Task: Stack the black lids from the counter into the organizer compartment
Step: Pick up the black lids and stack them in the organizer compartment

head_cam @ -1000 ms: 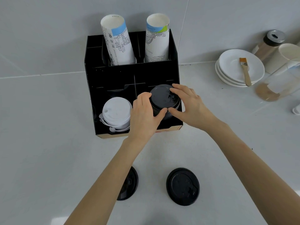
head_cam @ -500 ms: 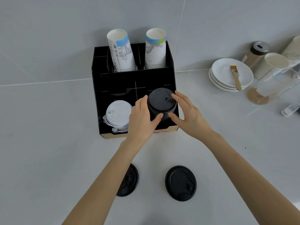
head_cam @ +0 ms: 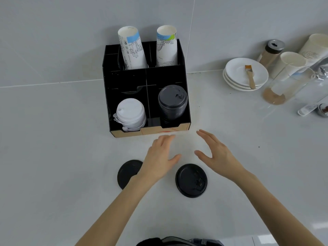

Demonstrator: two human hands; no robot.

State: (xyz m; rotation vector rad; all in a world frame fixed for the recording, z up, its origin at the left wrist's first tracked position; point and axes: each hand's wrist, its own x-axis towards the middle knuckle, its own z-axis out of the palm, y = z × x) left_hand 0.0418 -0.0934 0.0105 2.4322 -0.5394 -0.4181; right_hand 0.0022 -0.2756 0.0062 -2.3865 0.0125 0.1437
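On the counter (head_cam: 53, 157), two black lids (head_cam: 191, 180) are left near its front edge; the left hand (head_cam: 159, 157) and right hand (head_cam: 215, 153) are spread, nothing grasped.

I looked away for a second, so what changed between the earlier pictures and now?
Both hands let go of the black lid stack in the organizer and pulled back toward the person. The left hand and right hand now hover open over the counter. The two loose lids, white lids and cups stayed put.
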